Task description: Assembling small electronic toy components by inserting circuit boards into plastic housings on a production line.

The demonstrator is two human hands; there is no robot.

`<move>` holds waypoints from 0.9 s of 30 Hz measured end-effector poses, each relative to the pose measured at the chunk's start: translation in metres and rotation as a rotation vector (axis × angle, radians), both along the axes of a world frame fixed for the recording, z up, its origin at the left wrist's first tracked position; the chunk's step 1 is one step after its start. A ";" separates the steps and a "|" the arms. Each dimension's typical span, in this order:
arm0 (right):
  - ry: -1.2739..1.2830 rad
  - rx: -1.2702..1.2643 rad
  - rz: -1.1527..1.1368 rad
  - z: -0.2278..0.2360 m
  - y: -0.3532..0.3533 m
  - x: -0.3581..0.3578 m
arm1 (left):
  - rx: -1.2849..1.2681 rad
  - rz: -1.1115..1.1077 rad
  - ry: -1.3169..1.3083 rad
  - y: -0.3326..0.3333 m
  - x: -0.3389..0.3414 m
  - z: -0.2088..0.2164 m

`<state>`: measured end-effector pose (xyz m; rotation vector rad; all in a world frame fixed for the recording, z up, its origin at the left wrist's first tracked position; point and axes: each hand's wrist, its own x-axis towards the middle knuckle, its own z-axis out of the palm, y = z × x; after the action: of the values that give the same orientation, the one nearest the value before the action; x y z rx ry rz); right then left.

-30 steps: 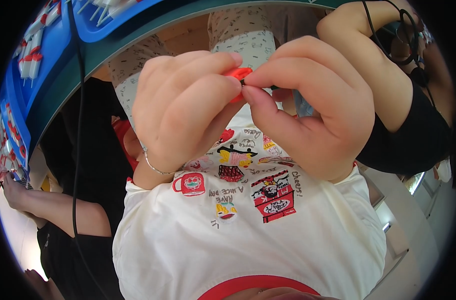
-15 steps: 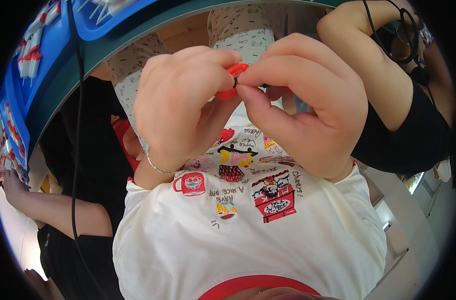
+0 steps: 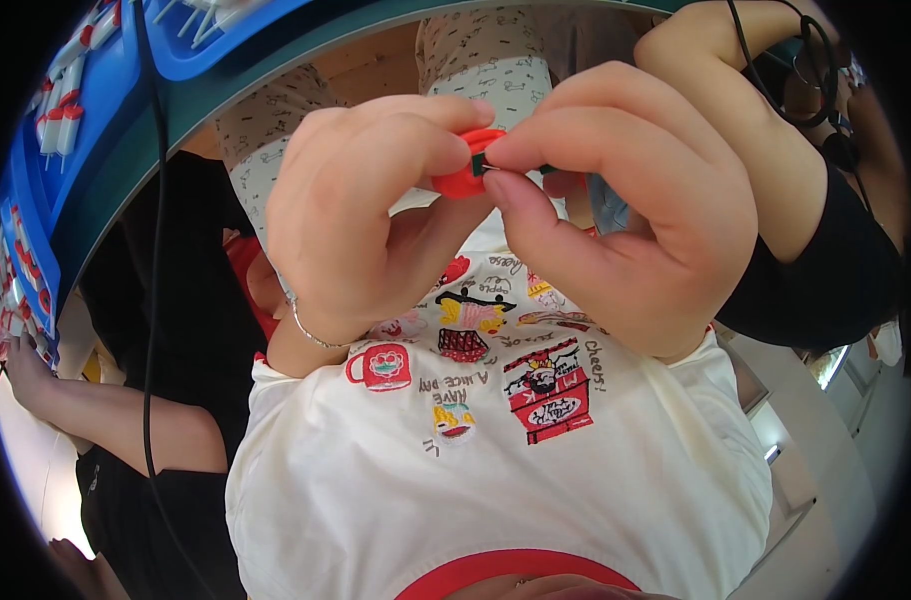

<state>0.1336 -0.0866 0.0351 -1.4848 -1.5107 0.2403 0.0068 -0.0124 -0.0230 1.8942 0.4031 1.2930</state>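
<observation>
While it's mostly buried between fingertips, you can make out a small red plastic piece (image 3: 464, 172) held up close to the camera, right in the middle of the upper part of the view, with a tiny dark green bit at its right edge. Left hand (image 3: 371, 215) is curled tight around it, index finger arched over the top and thumb pressing in from below, so it's pinched shut on the red piece. Right hand (image 3: 631, 205) meets it from the other side, thumb and index tips closed on that green end, other fingers folded in. Both wrists angle down toward the chest, and there's a thin silver bracelet (image 3: 311, 332) on the left wrist.

Behind the hands is a white T-shirt with cartoon prints (image 3: 496, 470). Off to the left, blue trays (image 3: 96, 110) hold rows of small red-and-white parts, and another person's arm (image 3: 86, 405) reaches toward them. A black sleeve (image 3: 826, 280) shows at right.
</observation>
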 end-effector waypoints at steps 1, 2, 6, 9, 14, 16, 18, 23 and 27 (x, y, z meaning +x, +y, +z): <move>-0.004 0.109 0.000 0.000 0.001 0.000 | 0.003 0.001 -0.002 0.000 0.000 0.000; -0.004 0.108 -0.001 0.000 0.001 0.000 | 0.003 0.000 -0.002 0.000 0.000 0.000; -0.003 -0.015 0.003 0.001 -0.001 -0.002 | 0.005 -0.023 0.070 0.001 -0.004 0.003; 0.009 -0.153 0.024 0.003 -0.001 0.000 | -0.016 -0.019 0.094 -0.001 -0.003 0.002; 0.080 -0.226 0.091 0.006 -0.004 0.004 | -0.004 -0.019 0.089 -0.002 -0.001 0.001; 0.135 -0.245 0.088 0.006 -0.006 0.004 | 0.018 -0.014 0.107 -0.003 -0.001 0.003; 0.137 -0.244 0.079 0.006 -0.006 0.004 | 0.048 -0.017 0.113 -0.002 -0.001 0.004; 0.123 -0.238 0.038 0.006 -0.006 0.002 | 0.222 -0.117 0.229 0.005 -0.004 0.012; 0.041 -0.215 0.068 0.001 -0.005 0.006 | 0.206 -0.050 0.136 0.002 -0.001 0.003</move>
<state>0.1395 -0.0914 0.0359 -1.5874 -1.5414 0.4836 0.0063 -0.0102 -0.0195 2.1589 0.2995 1.2151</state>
